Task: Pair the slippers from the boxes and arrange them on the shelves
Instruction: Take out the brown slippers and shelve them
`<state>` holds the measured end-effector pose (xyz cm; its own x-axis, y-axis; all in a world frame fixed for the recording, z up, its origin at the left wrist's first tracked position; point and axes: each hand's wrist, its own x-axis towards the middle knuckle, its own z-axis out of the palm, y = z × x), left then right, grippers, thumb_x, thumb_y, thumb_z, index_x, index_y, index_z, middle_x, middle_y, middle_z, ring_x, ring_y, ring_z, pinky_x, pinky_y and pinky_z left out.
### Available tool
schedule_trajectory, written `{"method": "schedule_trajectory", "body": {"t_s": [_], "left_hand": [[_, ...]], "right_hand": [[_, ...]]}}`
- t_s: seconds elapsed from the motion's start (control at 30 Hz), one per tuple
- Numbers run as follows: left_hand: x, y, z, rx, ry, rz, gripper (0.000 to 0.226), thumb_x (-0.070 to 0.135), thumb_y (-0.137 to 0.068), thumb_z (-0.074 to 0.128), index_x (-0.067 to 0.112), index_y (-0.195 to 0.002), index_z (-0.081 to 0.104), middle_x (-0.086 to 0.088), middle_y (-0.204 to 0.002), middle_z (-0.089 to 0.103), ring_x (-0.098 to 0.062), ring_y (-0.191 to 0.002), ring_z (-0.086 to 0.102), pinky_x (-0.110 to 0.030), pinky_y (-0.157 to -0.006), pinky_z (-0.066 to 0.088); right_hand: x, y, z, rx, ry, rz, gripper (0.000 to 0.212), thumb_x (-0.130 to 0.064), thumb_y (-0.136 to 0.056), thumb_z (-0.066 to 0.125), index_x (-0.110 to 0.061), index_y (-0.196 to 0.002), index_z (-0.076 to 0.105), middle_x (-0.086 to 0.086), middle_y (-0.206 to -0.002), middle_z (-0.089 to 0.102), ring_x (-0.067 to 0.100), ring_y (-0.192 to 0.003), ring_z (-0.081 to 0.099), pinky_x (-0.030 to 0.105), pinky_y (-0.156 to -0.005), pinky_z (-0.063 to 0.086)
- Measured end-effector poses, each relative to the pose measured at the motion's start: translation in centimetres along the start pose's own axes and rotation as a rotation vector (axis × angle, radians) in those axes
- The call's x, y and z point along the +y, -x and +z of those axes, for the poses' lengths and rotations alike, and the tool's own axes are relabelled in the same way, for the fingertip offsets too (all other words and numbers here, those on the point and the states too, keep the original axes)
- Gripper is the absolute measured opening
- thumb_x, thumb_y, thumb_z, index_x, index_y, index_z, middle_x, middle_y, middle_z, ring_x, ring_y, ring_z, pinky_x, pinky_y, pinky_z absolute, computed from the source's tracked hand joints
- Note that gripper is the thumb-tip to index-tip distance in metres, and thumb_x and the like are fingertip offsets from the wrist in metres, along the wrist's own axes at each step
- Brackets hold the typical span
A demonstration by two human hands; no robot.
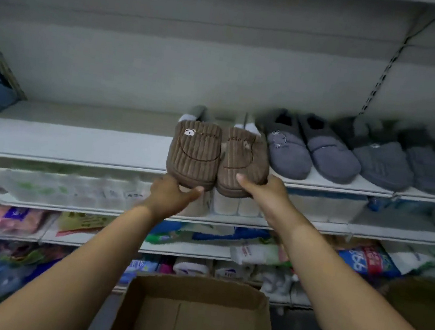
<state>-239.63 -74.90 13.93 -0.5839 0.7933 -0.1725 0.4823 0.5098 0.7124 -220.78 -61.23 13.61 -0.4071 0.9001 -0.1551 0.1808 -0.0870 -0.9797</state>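
Brown slippers: two ribbed brown slippers, the left one (194, 155) with a small bear face near its opening, the right one (243, 162) touching it side by side, toes toward the camera, at the front edge of the top shelf (75, 143).
Left hand: the left hand (170, 196) is under the toe of the left slipper, fingers clamped on it, thumb up against the toe.
Right hand: the right hand (262, 191) grips the toe of the right slipper, thumb on top, fingers closed around its side.
Neighbours: grey slippers (312, 149) lined up just beside the brown pair to the right, on the same shelf.
Lower shelves: blurred packaged goods (42, 186).
Below: an open cardboard box (193, 319) between the forearms.
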Motion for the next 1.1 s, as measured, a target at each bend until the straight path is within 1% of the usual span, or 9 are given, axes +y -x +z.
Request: {"method": "schedule_trajectory", "body": {"t_s": [0.03,0.1,0.17,0.23,0.3,0.5,0.77,1.0,1.1], "left_hand": [[-0.7,-0.6,-0.3,0.085,-0.203,0.04,0.09,0.06,-0.083,0.07,0.0,-0.144,0.041,-0.023,-0.143,0.045,-0.038,-0.133,0.041,-0.042,-0.11,0.038],[-1.9,-1.8,-0.6,0.225,-0.379,0.083,0.11,0.065,-0.078,0.071,-0.006,-0.149,0.026,-0.029,-0.147,0.034,-0.042,-0.137,0.034,-0.044,-0.113,0.03],[-2.9,-3.6,-1.1,0.222,-0.43,0.126,0.125,0.072,-0.076,0.068,-0.004,-0.156,0.01,-0.029,-0.16,0.019,-0.042,-0.147,0.021,-0.048,-0.121,0.02],[-3.5,-5.7,-1.5,0.14,-0.478,0.189,0.129,0.081,-0.076,0.058,0.001,-0.159,-0.001,-0.021,-0.167,0.002,-0.036,-0.154,0.003,-0.05,-0.125,0.004],[-3.3,-7.3,-2.0,0.079,-0.499,0.234,0.129,0.088,-0.077,0.045,0.003,-0.159,-0.006,-0.018,-0.168,-0.005,-0.033,-0.155,-0.008,-0.048,-0.123,-0.006],[-3.0,-10.6,-1.0,0.118,-0.368,0.296,0.105,0.076,-0.092,0.033,0.001,-0.159,0.005,-0.018,-0.167,0.015,-0.034,-0.154,0.014,-0.045,-0.126,0.01],[-3.5,-10.6,-0.2,0.159,-0.452,0.298,0.105,0.083,-0.089,0.02,0.007,-0.161,0.006,-0.012,-0.168,0.014,-0.026,-0.156,0.008,-0.044,-0.126,0.001],[-3.8,-10.0,-1.0,0.122,-0.295,0.339,0.097,0.077,-0.091,0.034,0.013,-0.16,0.014,-0.013,-0.165,0.025,-0.027,-0.155,0.015,-0.044,-0.126,0.003],[-3.0,-7.8,-0.6,0.193,-0.166,0.355,0.082,0.071,-0.09,0.045,0.009,-0.144,0.042,-0.016,-0.146,0.048,-0.036,-0.14,0.04,-0.047,-0.119,0.026]], "right_hand": [[0.3,0.1,0.9,0.032,0.104,-0.021,0.09,-0.056,-0.059,0.087,-0.008,-0.13,0.058,0.002,-0.123,0.068,0.016,-0.11,0.066,0.038,-0.102,0.053],[0.5,0.4,2.6,0.109,0.278,-0.035,0.106,-0.069,-0.048,0.081,-0.005,-0.129,0.053,0.008,-0.127,0.063,0.021,-0.114,0.062,0.038,-0.099,0.053],[0.5,0.0,3.7,0.176,0.435,-0.061,0.097,-0.068,-0.057,0.079,-0.001,-0.123,0.054,0.016,-0.129,0.056,0.027,-0.114,0.058,0.033,-0.096,0.051],[0.1,-0.5,4.5,0.215,0.555,-0.085,0.078,-0.054,-0.078,0.078,0.003,-0.126,0.053,0.021,-0.135,0.048,0.032,-0.121,0.05,0.028,-0.098,0.042],[-0.2,-1.4,5.0,0.265,0.685,-0.122,0.068,-0.046,-0.091,0.068,0.004,-0.133,0.049,0.024,-0.141,0.043,0.037,-0.129,0.04,0.033,-0.104,0.035],[-0.8,-4.6,4.9,0.272,0.871,-0.136,0.073,-0.044,-0.099,0.056,0.002,-0.151,0.035,0.025,-0.154,0.036,0.04,-0.14,0.033,0.04,-0.116,0.03],[-1.3,-6.2,4.3,0.224,1.003,-0.106,0.07,-0.043,-0.102,0.049,-0.002,-0.155,0.028,0.023,-0.156,0.031,0.039,-0.141,0.034,0.041,-0.113,0.034],[-1.1,-2.6,3.3,0.207,0.961,-0.19,0.068,-0.043,-0.102,0.051,-0.003,-0.154,0.032,0.017,-0.158,0.033,0.035,-0.143,0.032,0.039,-0.115,0.033],[-0.7,0.2,1.9,0.168,0.979,-0.239,0.07,-0.047,-0.102,0.048,-0.008,-0.156,0.03,0.012,-0.162,0.027,0.029,-0.149,0.025,0.039,-0.119,0.028]]}}
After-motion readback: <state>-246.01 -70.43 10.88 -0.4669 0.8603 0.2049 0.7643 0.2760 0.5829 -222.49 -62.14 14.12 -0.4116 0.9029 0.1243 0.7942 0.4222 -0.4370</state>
